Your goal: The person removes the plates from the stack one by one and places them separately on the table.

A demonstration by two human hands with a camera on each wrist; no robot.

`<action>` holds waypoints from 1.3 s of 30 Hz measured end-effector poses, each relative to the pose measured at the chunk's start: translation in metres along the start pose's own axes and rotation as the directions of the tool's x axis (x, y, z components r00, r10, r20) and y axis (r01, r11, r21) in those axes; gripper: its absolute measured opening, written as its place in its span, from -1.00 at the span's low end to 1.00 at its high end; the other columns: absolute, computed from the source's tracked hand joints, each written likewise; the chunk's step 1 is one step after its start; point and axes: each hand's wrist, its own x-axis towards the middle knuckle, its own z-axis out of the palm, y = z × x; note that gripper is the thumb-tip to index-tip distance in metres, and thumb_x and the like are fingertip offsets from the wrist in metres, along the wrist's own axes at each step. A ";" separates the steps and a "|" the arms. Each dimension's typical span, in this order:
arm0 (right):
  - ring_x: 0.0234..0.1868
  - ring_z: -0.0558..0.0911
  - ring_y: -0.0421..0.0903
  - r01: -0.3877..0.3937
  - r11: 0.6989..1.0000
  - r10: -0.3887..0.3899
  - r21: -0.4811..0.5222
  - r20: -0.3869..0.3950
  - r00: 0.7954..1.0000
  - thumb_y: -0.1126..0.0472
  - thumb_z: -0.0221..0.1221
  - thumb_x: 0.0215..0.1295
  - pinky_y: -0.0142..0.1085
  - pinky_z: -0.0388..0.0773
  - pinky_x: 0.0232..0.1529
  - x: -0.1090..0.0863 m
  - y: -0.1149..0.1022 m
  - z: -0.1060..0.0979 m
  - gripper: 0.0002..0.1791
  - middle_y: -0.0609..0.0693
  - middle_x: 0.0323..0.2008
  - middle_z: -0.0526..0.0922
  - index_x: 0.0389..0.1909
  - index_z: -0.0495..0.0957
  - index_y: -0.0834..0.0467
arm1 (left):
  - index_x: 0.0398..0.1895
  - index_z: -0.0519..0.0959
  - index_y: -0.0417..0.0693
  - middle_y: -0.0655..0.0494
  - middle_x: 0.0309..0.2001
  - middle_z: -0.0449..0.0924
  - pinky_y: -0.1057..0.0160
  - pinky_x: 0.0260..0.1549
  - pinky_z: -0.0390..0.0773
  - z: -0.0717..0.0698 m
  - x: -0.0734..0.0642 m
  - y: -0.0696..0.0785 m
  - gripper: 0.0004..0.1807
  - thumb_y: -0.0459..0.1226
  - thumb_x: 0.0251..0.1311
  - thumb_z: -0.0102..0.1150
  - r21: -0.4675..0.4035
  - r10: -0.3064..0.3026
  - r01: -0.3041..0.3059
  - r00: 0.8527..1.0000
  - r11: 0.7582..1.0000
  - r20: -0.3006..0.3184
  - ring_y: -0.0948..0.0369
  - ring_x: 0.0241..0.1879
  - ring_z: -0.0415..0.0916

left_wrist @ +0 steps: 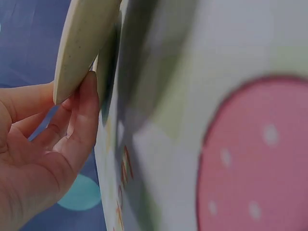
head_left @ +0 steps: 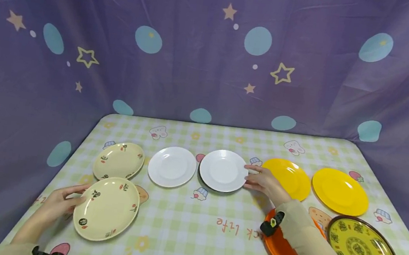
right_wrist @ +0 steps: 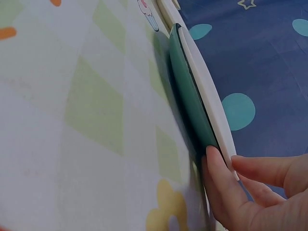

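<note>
My left hand (head_left: 60,203) pinches the left rim of a cream plate (head_left: 106,209) with small printed motifs. In the left wrist view that plate (left_wrist: 86,38) is raised off the cloth at the hand's side, rim between thumb and fingers. Another cream plate (head_left: 119,161) lies just behind it. My right hand (head_left: 265,182) pinches the right rim of a white plate (head_left: 223,170), thumb on top and fingers below. Directly under it is a dark green plate (right_wrist: 185,96), mostly hidden from above; whether the fingers hold it too is unclear. Another white plate (head_left: 172,167) lies to the left.
Two yellow plates (head_left: 340,191) lie at the back right. An orange plate (head_left: 282,247) is partly covered by the right forearm. Beside it sits a dark-rimmed, olive-yellow patterned plate (head_left: 361,250). A checked cloth (head_left: 174,232) covers the table; a purple curtain (head_left: 203,79) hangs behind.
</note>
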 end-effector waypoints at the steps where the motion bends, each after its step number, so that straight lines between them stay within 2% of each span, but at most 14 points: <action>1: -0.49 0.60 -0.12 0.002 1.000 -0.002 0.003 0.001 1.000 0.44 0.09 0.13 -0.25 0.58 -0.30 0.000 0.000 0.000 -0.50 0.20 -0.20 0.50 0.15 0.34 0.19 | 0.16 0.26 -0.38 0.26 -0.22 0.40 0.32 -0.53 0.52 -0.001 -0.001 -0.002 -0.41 -0.23 0.11 0.12 -0.006 -0.007 0.007 1.000 1.000 -0.002 0.38 -0.48 0.46; 6: -0.49 0.59 -0.13 0.010 1.000 -0.010 0.007 0.014 1.000 0.46 0.08 0.13 -0.24 0.57 -0.28 0.001 0.001 -0.001 -0.48 0.18 -0.22 0.50 0.16 0.32 0.21 | 0.13 0.38 -0.17 0.37 -0.28 0.41 0.28 -0.54 0.54 -0.007 -0.006 -0.011 -0.52 -0.24 0.11 0.12 -0.061 -0.026 0.026 1.000 0.998 0.010 0.30 -0.50 0.49; 10: -0.49 0.60 -0.13 0.007 1.000 -0.007 0.011 0.012 1.000 0.45 0.07 0.14 -0.25 0.58 -0.29 0.000 0.001 -0.001 -0.49 0.20 -0.18 0.50 0.16 0.32 0.21 | 0.15 0.34 -0.26 0.36 -0.26 0.42 0.25 -0.46 0.56 -0.012 -0.009 -0.016 -0.47 -0.22 0.11 0.12 -0.040 -0.024 0.025 1.000 0.999 0.019 0.28 -0.41 0.52; 12: -0.49 0.60 -0.12 0.014 1.000 -0.014 0.022 0.013 1.000 0.45 0.08 0.13 -0.24 0.58 -0.29 0.000 0.001 -0.001 -0.49 0.22 -0.15 0.49 0.16 0.32 0.21 | 0.16 0.34 -0.21 0.37 -0.25 0.42 0.26 -0.44 0.56 -0.015 -0.011 -0.018 -0.46 -0.18 0.11 0.12 -0.008 -0.043 0.044 0.999 0.999 0.023 0.28 -0.41 0.53; 15: -0.48 0.60 -0.12 0.035 0.999 -0.036 0.019 0.036 0.999 0.46 0.06 0.14 -0.24 0.58 -0.29 -0.002 0.002 -0.002 -0.48 0.25 -0.08 0.45 0.17 0.29 0.24 | 0.15 0.37 -0.16 0.38 -0.25 0.42 0.27 -0.43 0.56 -0.019 -0.013 -0.022 -0.47 -0.18 0.09 0.13 -0.005 -0.057 0.057 0.998 0.998 0.024 0.31 -0.39 0.52; 17: -0.48 0.60 -0.11 0.044 0.999 -0.044 0.021 0.043 0.998 0.47 0.05 0.15 -0.24 0.58 -0.29 -0.002 0.002 -0.002 -0.49 0.27 -0.07 0.43 0.17 0.29 0.25 | 0.10 0.43 -0.04 0.42 -0.28 0.43 0.28 -0.43 0.56 -0.022 -0.013 -0.026 -0.55 -0.20 0.10 0.13 -0.024 -0.062 0.063 0.998 0.998 0.026 0.33 -0.39 0.50; 20: -0.48 0.59 -0.12 0.036 0.999 -0.036 0.012 0.036 0.999 0.46 0.05 0.15 -0.24 0.58 -0.29 -0.003 0.001 -0.001 -0.50 0.26 -0.07 0.44 0.16 0.31 0.23 | 0.01 0.49 0.09 0.37 -0.31 0.43 0.27 -0.44 0.57 -0.025 -0.013 -0.032 -0.65 -0.27 0.11 0.11 -0.062 -0.051 0.052 0.998 0.997 0.028 0.36 -0.39 0.49; 22: -0.47 0.60 -0.12 0.022 1.000 -0.023 0.014 0.022 0.999 0.45 0.06 0.15 -0.24 0.58 -0.29 -0.003 0.001 -0.001 -0.51 0.24 -0.10 0.46 0.15 0.33 0.21 | -0.08 0.51 0.26 0.35 -0.30 0.41 0.27 -0.43 0.56 -0.027 -0.013 -0.036 -0.70 -0.26 0.11 0.12 -0.072 -0.066 0.068 0.997 0.995 0.035 0.37 -0.38 0.47; 24: -0.47 0.60 -0.12 0.020 1.000 -0.021 0.016 0.024 1.000 0.45 0.06 0.15 -0.24 0.58 -0.29 -0.003 0.000 -0.001 -0.50 0.23 -0.12 0.48 0.16 0.32 0.21 | -0.12 0.50 0.35 0.31 -0.30 0.38 0.28 -0.42 0.56 -0.029 -0.014 -0.039 -0.71 -0.24 0.10 0.13 -0.074 -0.082 0.085 0.996 0.994 0.036 0.39 -0.37 0.46; 26: -0.46 0.60 -0.12 0.021 1.000 -0.022 0.022 0.028 0.999 0.46 0.05 0.15 -0.24 0.57 -0.28 -0.003 0.000 -0.001 -0.49 0.21 -0.16 0.51 0.17 0.31 0.22 | -0.14 0.50 0.40 0.32 -0.30 0.37 0.29 -0.43 0.56 -0.030 -0.015 -0.041 -0.71 -0.23 0.10 0.13 -0.069 -0.091 0.093 0.995 0.993 0.036 0.40 -0.38 0.45; 28: -0.46 0.60 -0.11 0.025 0.999 -0.026 0.033 0.029 0.999 0.47 0.05 0.14 -0.23 0.58 -0.28 -0.002 -0.001 -0.001 -0.49 0.20 -0.20 0.53 0.16 0.31 0.23 | -0.10 0.51 0.36 0.36 -0.32 0.38 0.30 -0.43 0.56 -0.031 -0.016 -0.042 -0.69 -0.24 0.10 0.12 -0.068 -0.084 0.086 0.996 0.994 0.035 0.40 -0.38 0.45; 30: -0.46 0.60 -0.11 0.025 0.999 -0.026 0.036 0.027 0.999 0.48 0.05 0.15 -0.23 0.58 -0.28 -0.002 -0.001 0.000 -0.49 0.18 -0.22 0.54 0.16 0.31 0.23 | -0.10 0.51 0.38 0.46 -0.33 0.41 0.31 -0.43 0.56 -0.032 -0.017 -0.042 -0.68 -0.23 0.09 0.14 -0.076 -0.090 0.092 0.995 0.993 0.037 0.41 -0.37 0.46; 35: -0.47 0.60 -0.12 0.023 0.999 -0.024 0.036 0.024 0.999 0.49 0.05 0.14 -0.23 0.57 -0.27 -0.002 -0.001 0.000 -0.50 0.18 -0.23 0.53 0.16 0.32 0.23 | -0.30 0.46 0.61 0.64 -0.33 0.42 0.31 -0.39 0.56 -0.033 -0.018 -0.043 -0.72 -0.14 0.04 0.18 -0.098 -0.121 0.127 0.990 0.987 0.070 0.44 -0.35 0.48; 39: -0.48 0.60 -0.12 0.020 0.999 -0.020 0.034 0.018 1.000 0.49 0.05 0.13 -0.22 0.57 -0.27 -0.002 -0.001 0.000 -0.50 0.18 -0.23 0.53 0.15 0.32 0.23 | -0.35 0.45 0.62 0.62 -0.35 0.44 0.32 -0.42 0.56 -0.033 -0.017 -0.045 -0.70 -0.19 0.07 0.16 -0.101 -0.121 0.129 0.990 0.987 0.076 0.42 -0.37 0.49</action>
